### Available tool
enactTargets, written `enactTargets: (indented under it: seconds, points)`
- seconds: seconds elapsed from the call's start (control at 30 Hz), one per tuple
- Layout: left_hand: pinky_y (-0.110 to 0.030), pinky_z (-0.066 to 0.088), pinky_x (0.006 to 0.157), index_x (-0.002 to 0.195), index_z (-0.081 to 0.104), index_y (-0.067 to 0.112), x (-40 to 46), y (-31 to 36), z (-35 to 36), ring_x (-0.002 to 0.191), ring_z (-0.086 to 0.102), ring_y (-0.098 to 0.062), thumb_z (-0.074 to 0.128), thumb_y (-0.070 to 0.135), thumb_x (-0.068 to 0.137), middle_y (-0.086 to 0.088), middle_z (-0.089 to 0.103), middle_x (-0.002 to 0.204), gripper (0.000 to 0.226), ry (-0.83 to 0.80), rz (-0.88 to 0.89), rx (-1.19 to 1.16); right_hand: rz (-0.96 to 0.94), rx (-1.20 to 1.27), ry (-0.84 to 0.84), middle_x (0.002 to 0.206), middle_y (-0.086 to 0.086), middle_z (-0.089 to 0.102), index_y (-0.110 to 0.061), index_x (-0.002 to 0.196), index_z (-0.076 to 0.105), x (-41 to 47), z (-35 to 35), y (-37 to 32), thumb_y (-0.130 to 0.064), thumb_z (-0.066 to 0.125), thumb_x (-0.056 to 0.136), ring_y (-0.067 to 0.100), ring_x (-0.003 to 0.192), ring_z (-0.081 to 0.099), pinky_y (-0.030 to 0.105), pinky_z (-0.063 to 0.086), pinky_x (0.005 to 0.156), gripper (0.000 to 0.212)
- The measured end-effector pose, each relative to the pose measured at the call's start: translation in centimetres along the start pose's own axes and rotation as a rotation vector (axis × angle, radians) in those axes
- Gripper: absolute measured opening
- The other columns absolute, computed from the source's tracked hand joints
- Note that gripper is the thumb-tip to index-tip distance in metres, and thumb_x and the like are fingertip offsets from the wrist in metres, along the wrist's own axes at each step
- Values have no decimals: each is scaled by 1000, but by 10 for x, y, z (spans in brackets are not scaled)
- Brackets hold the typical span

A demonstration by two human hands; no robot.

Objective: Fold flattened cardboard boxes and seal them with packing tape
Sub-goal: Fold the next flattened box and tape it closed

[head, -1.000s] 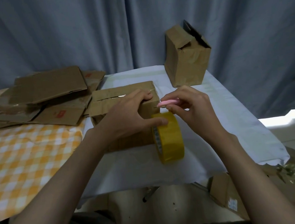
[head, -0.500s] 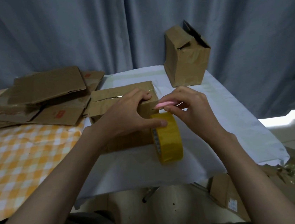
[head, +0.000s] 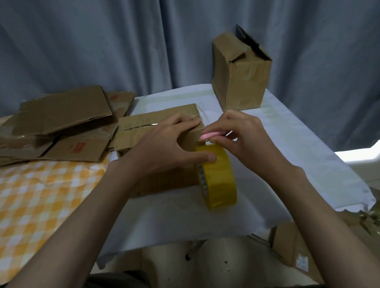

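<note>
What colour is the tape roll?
Yellow; the tape roll shows best in the head view.

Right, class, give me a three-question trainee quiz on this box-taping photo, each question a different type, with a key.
1. True or false: the tape roll stands on edge beside the box.
2. Which hand pinches the pink cutter? A) left B) right C) neither
3. Fill in: the flat cardboard is stacked on the person's ____ side.

Key
1. True.
2. B; the right hand pinches it, while the left hand rests on the box with its thumb on the roll.
3. Left.
</note>
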State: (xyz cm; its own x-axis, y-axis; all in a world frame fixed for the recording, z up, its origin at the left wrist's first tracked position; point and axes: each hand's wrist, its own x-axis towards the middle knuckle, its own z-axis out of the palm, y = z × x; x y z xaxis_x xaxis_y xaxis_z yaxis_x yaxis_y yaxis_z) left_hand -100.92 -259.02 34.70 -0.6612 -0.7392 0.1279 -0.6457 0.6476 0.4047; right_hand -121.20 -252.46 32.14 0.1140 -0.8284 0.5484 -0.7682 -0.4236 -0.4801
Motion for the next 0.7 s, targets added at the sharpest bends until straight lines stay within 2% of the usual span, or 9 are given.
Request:
enactTargets:
  seconds: [0.2, 0.3, 0.37, 0.43, 0.53, 0.6, 0.63, 0.7]
  points:
    - [-25, 30, 97, 152, 37, 38, -1, 2, -1, 124, 31, 1, 58, 89, 60, 20, 36, 147, 107, -19, -15, 6, 55, 0, 16, 94, -3, 68, -25, 100, 81, -4, -15, 6, -14, 75, 89, 8, 83, 62, 10, 46, 71, 16]
    - [-27, 31, 97, 152, 36, 38, -1, 1, -2, 126, 31, 0, 59, 88, 61, 20, 35, 148, 106, -32, -19, 9, 142, -6, 7, 93, -6, 68, -26, 94, 80, -9, -25, 18, -14, 77, 86, 7, 83, 61, 10, 46, 71, 14]
    - [-27, 30, 97, 152, 35, 38, -1, 1, -3, 124, 29, 2, 58, 89, 61, 19, 34, 150, 107, -44, -24, 13, 261, -44, -28, 91, -7, 69, -28, 89, 78, -16, -28, 34, -19, 77, 86, 8, 81, 60, 21, 50, 72, 9]
    - [-27, 29, 97, 152, 35, 38, -1, 2, -3, 126, 30, 1, 59, 90, 61, 20, 33, 150, 108, -45, -26, 10, 430, -106, -101, 88, -9, 70, -32, 81, 73, -24, -24, 51, -19, 75, 86, 9, 79, 61, 33, 53, 73, 14]
    - [-26, 29, 99, 152, 36, 39, -1, 2, -3, 134, 31, -4, 60, 90, 60, 21, 33, 150, 108, -40, -35, 2, 640, -145, -257, 85, -8, 70, -34, 72, 67, -35, -13, 64, -15, 72, 82, 13, 81, 63, 33, 53, 72, 23]
    - [-26, 28, 100, 152, 36, 39, -1, 2, -3, 134, 31, -3, 60, 90, 60, 20, 33, 150, 108, -43, -39, -2, 713, -152, -284, 97, -3, 70, -34, 77, 70, -36, -8, 64, -21, 75, 81, 18, 91, 63, 34, 54, 76, 15]
    - [-26, 28, 99, 152, 36, 39, -2, 3, -3, 132, 31, -2, 60, 90, 59, 20, 33, 150, 108, -46, -38, 0, 712, -196, -277, 105, 0, 68, -33, 85, 73, -34, -6, 63, -24, 76, 81, 22, 100, 61, 35, 53, 81, 11]
    - [-25, 27, 98, 152, 36, 38, -2, 4, -4, 126, 28, 2, 60, 88, 60, 19, 32, 151, 108, -49, -37, 2, 660, -184, -160, 115, 7, 61, -24, 106, 75, -26, -3, 54, -24, 75, 84, 28, 107, 59, 41, 53, 91, 22]
